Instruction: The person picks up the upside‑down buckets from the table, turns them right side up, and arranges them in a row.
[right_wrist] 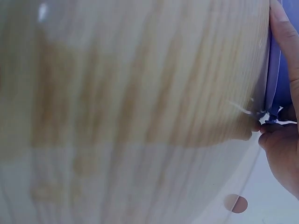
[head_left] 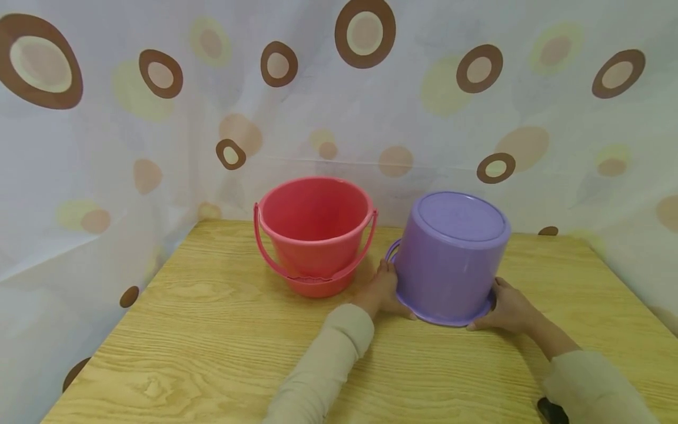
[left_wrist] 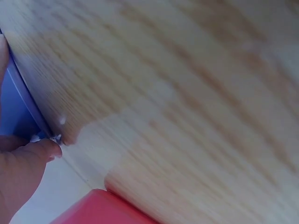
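A purple bucket is upside down over the right half of the table, its round base facing up. My left hand grips its rim on the left, beside the purple handle. On the opposite side, my right hand holds the rim with the thumb at the front. Both wrist views show fingers at the purple rim, the left hand in one and the right hand in the other. Whether the rim touches the table, I cannot tell. A pink-red bucket stands upright left of the purple one, its handle hanging down in front.
The wood-grain table reaches back to a white sheet with brown and yellow spots, which also hangs along both sides. A small black object shows by the right sleeve at the bottom edge.
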`<state>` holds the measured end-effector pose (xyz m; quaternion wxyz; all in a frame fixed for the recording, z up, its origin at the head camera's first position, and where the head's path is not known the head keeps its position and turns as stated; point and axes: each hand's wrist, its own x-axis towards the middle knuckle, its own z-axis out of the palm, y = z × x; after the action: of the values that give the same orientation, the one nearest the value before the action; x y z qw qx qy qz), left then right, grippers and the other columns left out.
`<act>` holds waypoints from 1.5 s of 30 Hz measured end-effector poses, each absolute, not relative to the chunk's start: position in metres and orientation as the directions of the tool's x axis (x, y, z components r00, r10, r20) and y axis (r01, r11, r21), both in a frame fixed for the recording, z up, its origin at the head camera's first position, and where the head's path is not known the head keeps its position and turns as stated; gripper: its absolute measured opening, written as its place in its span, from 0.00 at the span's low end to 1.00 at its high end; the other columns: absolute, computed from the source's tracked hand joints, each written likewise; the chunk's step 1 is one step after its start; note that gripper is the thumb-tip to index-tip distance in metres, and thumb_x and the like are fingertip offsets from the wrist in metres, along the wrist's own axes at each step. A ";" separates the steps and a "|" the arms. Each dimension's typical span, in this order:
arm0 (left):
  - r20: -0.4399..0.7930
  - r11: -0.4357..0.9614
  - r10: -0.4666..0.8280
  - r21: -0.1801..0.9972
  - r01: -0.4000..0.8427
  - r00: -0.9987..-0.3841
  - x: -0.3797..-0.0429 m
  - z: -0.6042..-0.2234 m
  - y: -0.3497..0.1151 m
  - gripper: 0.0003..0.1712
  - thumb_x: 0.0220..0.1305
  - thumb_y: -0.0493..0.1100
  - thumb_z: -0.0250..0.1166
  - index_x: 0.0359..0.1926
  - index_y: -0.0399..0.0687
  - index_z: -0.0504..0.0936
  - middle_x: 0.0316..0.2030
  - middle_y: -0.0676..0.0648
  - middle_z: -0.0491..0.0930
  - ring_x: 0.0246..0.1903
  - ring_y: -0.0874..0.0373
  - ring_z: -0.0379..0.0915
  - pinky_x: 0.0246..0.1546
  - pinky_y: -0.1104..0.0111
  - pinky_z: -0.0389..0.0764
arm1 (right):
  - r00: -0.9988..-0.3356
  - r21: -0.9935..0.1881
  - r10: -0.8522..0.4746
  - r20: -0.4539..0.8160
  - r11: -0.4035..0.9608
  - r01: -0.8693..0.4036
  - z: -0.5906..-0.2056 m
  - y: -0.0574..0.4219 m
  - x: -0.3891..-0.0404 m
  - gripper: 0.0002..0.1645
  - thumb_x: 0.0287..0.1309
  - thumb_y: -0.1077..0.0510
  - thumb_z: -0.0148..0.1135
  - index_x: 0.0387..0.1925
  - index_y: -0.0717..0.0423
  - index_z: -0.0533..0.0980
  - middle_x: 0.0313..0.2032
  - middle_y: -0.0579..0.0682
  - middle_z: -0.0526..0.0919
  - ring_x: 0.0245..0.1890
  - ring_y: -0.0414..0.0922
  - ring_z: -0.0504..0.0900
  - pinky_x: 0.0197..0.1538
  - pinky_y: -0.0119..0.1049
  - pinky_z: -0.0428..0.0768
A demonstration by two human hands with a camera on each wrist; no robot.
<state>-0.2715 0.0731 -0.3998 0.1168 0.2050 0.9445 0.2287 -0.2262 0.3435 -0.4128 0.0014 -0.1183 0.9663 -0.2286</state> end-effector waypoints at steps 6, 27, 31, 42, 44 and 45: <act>-0.135 0.808 0.426 0.502 0.309 -0.895 -0.271 -0.402 0.073 0.71 0.37 0.56 0.78 0.70 0.31 0.42 0.72 0.34 0.42 0.72 0.49 0.43 0.70 0.66 0.54 | -0.974 -0.454 -0.219 0.052 0.864 -0.218 -0.415 0.343 -0.224 0.73 0.24 0.38 0.78 0.63 0.80 0.53 0.60 0.79 0.58 0.56 0.74 0.65 0.54 0.64 0.68; -0.077 0.824 0.439 0.433 0.366 -0.895 -0.270 -0.404 0.069 0.70 0.34 0.59 0.78 0.70 0.32 0.47 0.71 0.33 0.45 0.71 0.47 0.45 0.69 0.66 0.57 | -0.953 -0.470 -0.277 0.124 0.829 -0.302 -0.414 0.338 -0.218 0.66 0.28 0.44 0.79 0.60 0.80 0.56 0.57 0.76 0.61 0.55 0.71 0.67 0.55 0.64 0.68; -0.063 0.824 0.430 0.435 0.363 -0.901 -0.270 -0.405 0.068 0.70 0.34 0.59 0.78 0.70 0.32 0.47 0.70 0.31 0.45 0.71 0.45 0.45 0.69 0.64 0.56 | -0.949 -0.466 -0.286 0.130 0.827 -0.313 -0.413 0.338 -0.219 0.67 0.27 0.44 0.79 0.60 0.80 0.56 0.57 0.76 0.61 0.55 0.71 0.67 0.55 0.64 0.67; -0.094 0.808 0.428 0.485 0.334 -0.899 -0.272 -0.404 0.065 0.68 0.36 0.58 0.77 0.70 0.35 0.48 0.70 0.32 0.48 0.70 0.48 0.47 0.69 0.65 0.57 | -0.963 -0.480 -0.250 0.102 0.835 -0.268 -0.411 0.337 -0.217 0.69 0.29 0.41 0.78 0.63 0.79 0.54 0.60 0.78 0.58 0.57 0.73 0.64 0.56 0.66 0.65; -0.107 0.799 0.426 0.510 0.318 -0.899 -0.272 -0.403 0.064 0.68 0.36 0.58 0.77 0.71 0.36 0.48 0.70 0.33 0.48 0.70 0.48 0.47 0.69 0.65 0.56 | -0.967 -0.475 -0.239 0.087 0.843 -0.252 -0.409 0.338 -0.216 0.69 0.30 0.41 0.77 0.64 0.79 0.53 0.61 0.79 0.56 0.58 0.74 0.62 0.56 0.67 0.65; -0.113 0.792 0.425 0.526 0.309 -0.898 -0.272 -0.403 0.064 0.68 0.35 0.58 0.78 0.71 0.37 0.48 0.70 0.34 0.48 0.71 0.49 0.47 0.69 0.65 0.56 | -0.969 -0.468 -0.234 0.083 0.849 -0.245 -0.408 0.339 -0.216 0.69 0.31 0.41 0.77 0.64 0.79 0.53 0.62 0.79 0.56 0.57 0.75 0.62 0.56 0.67 0.65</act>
<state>-0.2724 0.0640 -0.4028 0.1133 0.1954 0.9398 0.2565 -0.2159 0.3386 -0.4082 -0.0115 -0.1245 0.9614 -0.2450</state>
